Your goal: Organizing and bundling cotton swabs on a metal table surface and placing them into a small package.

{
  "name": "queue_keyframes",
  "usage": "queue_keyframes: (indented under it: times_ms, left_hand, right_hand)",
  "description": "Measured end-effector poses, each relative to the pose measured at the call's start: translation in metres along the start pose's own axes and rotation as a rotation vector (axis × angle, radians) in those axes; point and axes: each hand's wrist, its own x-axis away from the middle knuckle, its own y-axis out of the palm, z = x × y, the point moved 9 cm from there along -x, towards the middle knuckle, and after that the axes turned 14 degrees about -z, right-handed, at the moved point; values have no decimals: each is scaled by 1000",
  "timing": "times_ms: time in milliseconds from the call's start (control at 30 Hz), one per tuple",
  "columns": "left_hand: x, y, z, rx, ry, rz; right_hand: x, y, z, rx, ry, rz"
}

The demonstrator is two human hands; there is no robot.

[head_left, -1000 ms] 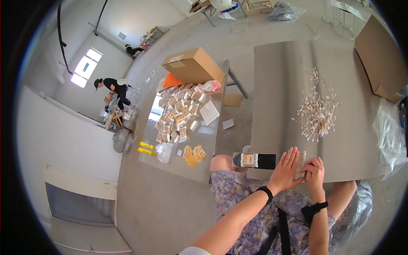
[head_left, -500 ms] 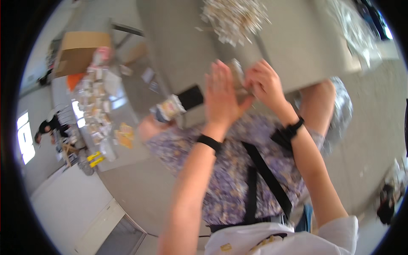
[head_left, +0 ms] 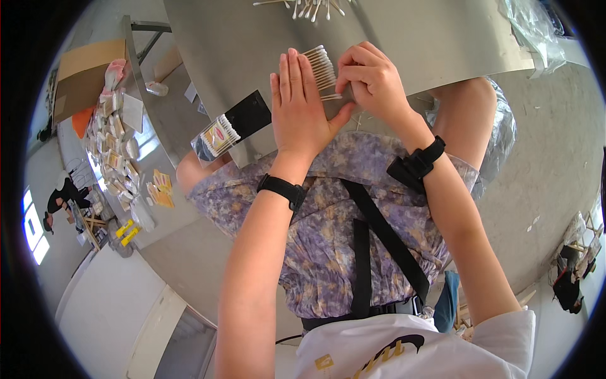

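On the grey metal table a row of wooden cotton swabs [head_left: 323, 71] lies side by side between my hands. My left hand [head_left: 298, 104] is flat beside the row, its fingers stretched out and partly covering the swabs' left ends. At the row's right end is my right hand [head_left: 374, 79], with its fingers bent and pressed together; what they hold, if anything, is hidden. One swab [head_left: 331, 97] sits a little apart at the near end, its tip close to my right thumb. Left of my left hand, a clear pack of swabs [head_left: 218, 136] rests at the end of a black pad [head_left: 249, 117].
A loose heap of swabs [head_left: 309, 9] is at the far side of the table [head_left: 416, 38]. Clear plastic [head_left: 533, 31] hangs at its right corner. To the left, many packs [head_left: 113, 151] cover another table beside a cardboard box [head_left: 88, 76]. Another person [head_left: 66, 192] is far left.
The view has shifted, and the heap now sits higher in the picture. My hands remain side by side at the swabs. The row shows more clearly between them.
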Motion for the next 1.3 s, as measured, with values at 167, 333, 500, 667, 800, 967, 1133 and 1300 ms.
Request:
queue_keyframes:
  times_ms: [167, 333, 500, 667, 800, 967, 1133, 1300]
  left_hand:
    - [0, -4, 0, 3, -10, -11]
    - [-3, -8, 1, 43, 7, -12]
    - [-2, -5, 2, 38, -7, -38]
    - [-2, -7, 2, 36, 2, -17]
    - [-3, -6, 3, 39, -5, -19]
    - [-2, -8, 3, 36, -5, -29]
    - [-2, -8, 3, 29, -4, -27]
    - [-2, -9, 4, 42, 8, -7]
  right_hand:
    - [-1, -5, -6, 3, -21, 36]
    - [1, -13, 7, -22, 111, 141]
    - [0, -9, 5, 21, 92, 108]
    - [-2, -10, 0, 45, 73, 95]
    - [-3, -10, -4, 62, 20, 56]
    - [0, -12, 4, 0, 112, 120]
    - [-2, -12, 1, 27, 95, 128]
    - [-2, -12, -2, 46, 71, 75]
